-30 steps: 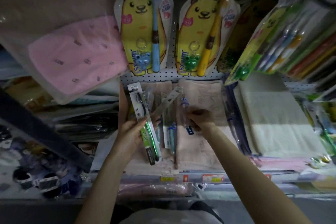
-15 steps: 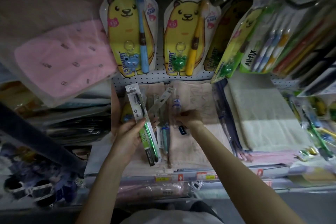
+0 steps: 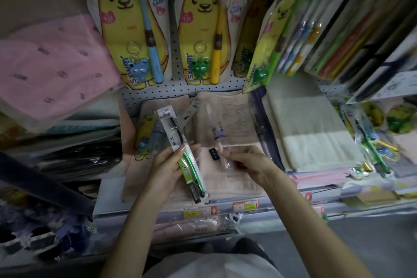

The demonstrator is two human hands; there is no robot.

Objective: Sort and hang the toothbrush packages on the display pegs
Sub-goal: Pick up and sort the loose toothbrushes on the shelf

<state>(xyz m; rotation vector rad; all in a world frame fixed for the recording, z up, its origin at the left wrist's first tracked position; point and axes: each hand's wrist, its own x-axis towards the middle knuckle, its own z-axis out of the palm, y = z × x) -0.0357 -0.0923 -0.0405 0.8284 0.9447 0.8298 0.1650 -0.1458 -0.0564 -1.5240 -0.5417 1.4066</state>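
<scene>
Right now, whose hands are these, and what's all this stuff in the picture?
There is no machine here, just a person in a shop. The one picture comes from a camera worn on their head, looking down. Their left hand grips a green and black toothbrush package. Their right hand pinches a clear toothbrush package. Underneath lie folded towels on a shelf. Above, yellow bear toothbrush packages hang on the pegboard.

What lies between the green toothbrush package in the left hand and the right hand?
Head view: a small black label on the beige towel, beside the clear toothbrush package that the right hand pinches.
</scene>
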